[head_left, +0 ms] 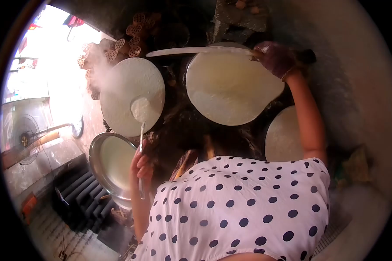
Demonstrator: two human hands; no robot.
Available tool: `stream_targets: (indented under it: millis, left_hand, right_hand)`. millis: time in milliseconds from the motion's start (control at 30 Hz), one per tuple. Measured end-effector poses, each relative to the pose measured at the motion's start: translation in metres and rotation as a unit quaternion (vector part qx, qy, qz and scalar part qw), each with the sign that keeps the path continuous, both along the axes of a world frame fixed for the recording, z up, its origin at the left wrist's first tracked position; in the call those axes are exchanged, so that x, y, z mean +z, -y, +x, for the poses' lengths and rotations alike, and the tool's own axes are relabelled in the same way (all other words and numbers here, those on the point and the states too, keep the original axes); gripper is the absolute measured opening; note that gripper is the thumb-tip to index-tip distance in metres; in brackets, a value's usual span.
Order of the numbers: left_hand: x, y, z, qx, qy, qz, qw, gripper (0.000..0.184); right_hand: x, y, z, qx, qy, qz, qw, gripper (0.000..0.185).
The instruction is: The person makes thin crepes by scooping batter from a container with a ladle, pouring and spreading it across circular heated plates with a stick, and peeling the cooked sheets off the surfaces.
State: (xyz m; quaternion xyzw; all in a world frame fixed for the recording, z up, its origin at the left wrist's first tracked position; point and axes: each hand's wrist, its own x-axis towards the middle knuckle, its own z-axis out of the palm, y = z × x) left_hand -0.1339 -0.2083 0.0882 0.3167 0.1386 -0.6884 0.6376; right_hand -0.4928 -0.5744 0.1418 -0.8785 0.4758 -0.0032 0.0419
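Note:
My left hand (144,167) is closed round the thin handle of a ladle (140,108). The ladle's round bowl rests on or just over a pale, wet sheet on the left round steamer top (119,89), where steam rises. Below it stands a metal basin (94,163) of milky liquid, close to that hand. In a dark purple glove, my right hand (276,60) grips one end of a long, flat, pale stick (196,51). The stick lies across the far edge of the middle round steamer top (231,91), which a thin whitish sheet covers.
A third round steamer top (285,135) is partly hidden behind my right arm. Brown honeycomb briquettes (135,41) are piled beyond the left steamer. Black ridged cylinders (85,191) lie at lower left, and a fan (25,139) stands at far left.

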Motion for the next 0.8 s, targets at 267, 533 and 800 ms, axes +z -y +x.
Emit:
stream_targets:
  millis: [267,533,800]
  left_hand:
    - [0.046,-0.015,-0.004,-0.063,0.344,-0.03,0.936,0.045]
    - [0.011,-0.024,-0.026,-0.218,0.151,0.008,0.964,0.037]
    - [-0.073,-0.033,-0.043,-0.447,0.064,-0.056,0.89,0.039]
  right_hand:
    - [-0.005,0.109,-0.054,-0.093,-0.031,0.076,0.992,0.05]
    - [-0.126,-0.084,-0.207,-0.431,0.094,0.061,0.895,0.057]
    - [-0.073,-0.511,-0.169,-0.579,0.745,-0.074,0.323,0.018]
